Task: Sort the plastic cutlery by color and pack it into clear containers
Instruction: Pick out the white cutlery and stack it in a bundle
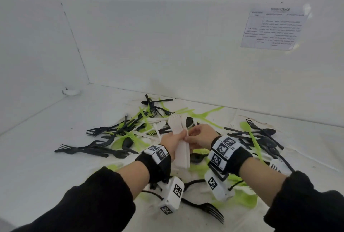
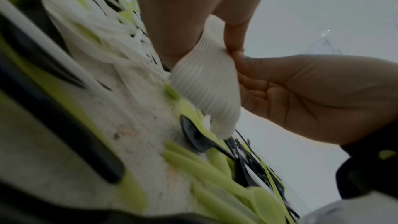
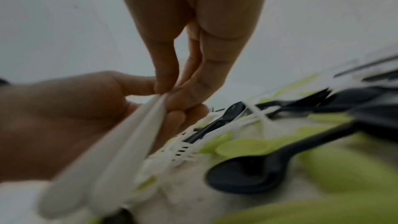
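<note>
A stacked bundle of white forks (image 1: 180, 142) stands upright above the mixed heap of black, green and white cutlery (image 1: 130, 131). My left hand (image 1: 175, 141) grips the bundle (image 2: 206, 81) round its middle, tines up. My right hand (image 1: 200, 135) pinches the bundle's right edge (image 3: 150, 117) between thumb and fingertips (image 3: 168, 84). Both hands meet at the bundle, over the heap's centre. No clear container shows in any view.
Black forks (image 1: 93, 150) lie spread to the left, black spoons (image 1: 268, 135) and green pieces (image 1: 253, 138) to the right, a black fork (image 1: 210, 210) near me. White walls close the table at the back and left. A printed sheet (image 1: 273, 28) hangs on the right wall.
</note>
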